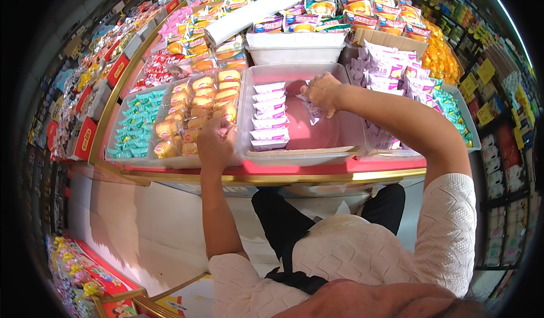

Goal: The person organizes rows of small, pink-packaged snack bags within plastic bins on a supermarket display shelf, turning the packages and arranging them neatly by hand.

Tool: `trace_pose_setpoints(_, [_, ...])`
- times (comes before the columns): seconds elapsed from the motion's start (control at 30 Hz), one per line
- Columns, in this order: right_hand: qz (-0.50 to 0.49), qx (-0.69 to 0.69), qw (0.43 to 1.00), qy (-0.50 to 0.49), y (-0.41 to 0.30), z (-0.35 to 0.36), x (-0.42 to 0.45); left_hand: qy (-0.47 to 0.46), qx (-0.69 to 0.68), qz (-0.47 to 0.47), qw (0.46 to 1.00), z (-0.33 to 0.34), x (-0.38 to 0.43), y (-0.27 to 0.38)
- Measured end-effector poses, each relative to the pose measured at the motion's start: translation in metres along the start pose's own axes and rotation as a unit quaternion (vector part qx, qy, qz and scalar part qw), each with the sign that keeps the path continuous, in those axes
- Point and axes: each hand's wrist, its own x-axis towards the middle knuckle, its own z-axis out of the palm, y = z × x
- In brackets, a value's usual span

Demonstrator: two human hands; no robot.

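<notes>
My right hand (324, 93) reaches into a clear plastic bin (246, 105), its fingers closed on a small purple-and-white snack packet (313, 113). Along the left side of that bin stands a column of similar packets (270, 112), stacked front to back. The rest of its pink bottom shows bare. My left hand (217, 139) is curled over the front right part of the neighbouring bin of clear-wrapped round cakes (204, 93); whether it holds anything is hidden by the fingers. More purple packets (384, 69) are heaped in a bin to the right.
Teal packets (138, 124) fill a bin at the far left, others one at the right. Behind are a white tub (295, 54), a white plastic roll (250, 16) and piled cakes in bags (359, 8). A gold-trimmed display edge (272, 178) runs before me; store shelves stand right.
</notes>
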Motion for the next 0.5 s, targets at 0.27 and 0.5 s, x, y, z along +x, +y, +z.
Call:
trace_pose_setpoints(0.27, [0.100, 0.042, 0.994, -0.035, -0.026, 0.034, 0.040, -0.022, -0.020, -0.045, 0.999, -0.004, -0.003, 0.004])
trace_pose_setpoints(0.5, [0.088, -0.004, 0.994, -0.061, -0.014, 0.082, 0.062, -0.018, -0.031, -0.015, 0.999, -0.001, -0.003, -0.004])
